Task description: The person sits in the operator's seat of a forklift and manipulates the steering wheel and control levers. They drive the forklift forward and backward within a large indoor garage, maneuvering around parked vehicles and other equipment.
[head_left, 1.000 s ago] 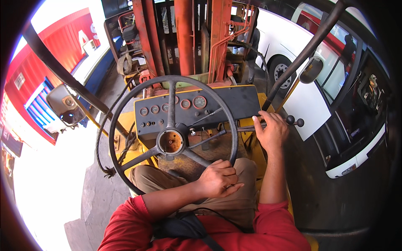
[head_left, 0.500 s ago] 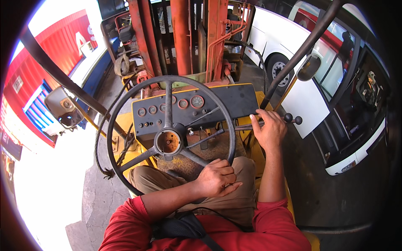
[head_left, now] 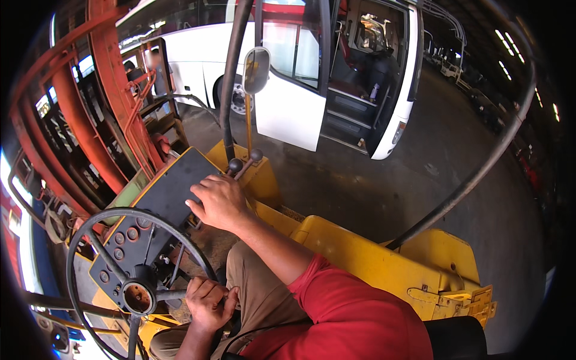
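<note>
Two hands: left hand (head_left: 207,303) grips steering wheel (head_left: 90,240), right hand (head_left: 219,201) beside levers (head_left: 243,161).

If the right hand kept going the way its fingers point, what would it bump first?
Probably the black dashboard: the right hand points left onto it. The levers sit above the hand, though depth is unclear.

Black steering wheel (head_left: 105,240) with rusted hub is sitting tilted at lower left. Two black-knobbed control levers (head_left: 243,162) are standing upright beside the dark instrument panel (head_left: 162,207).
</note>
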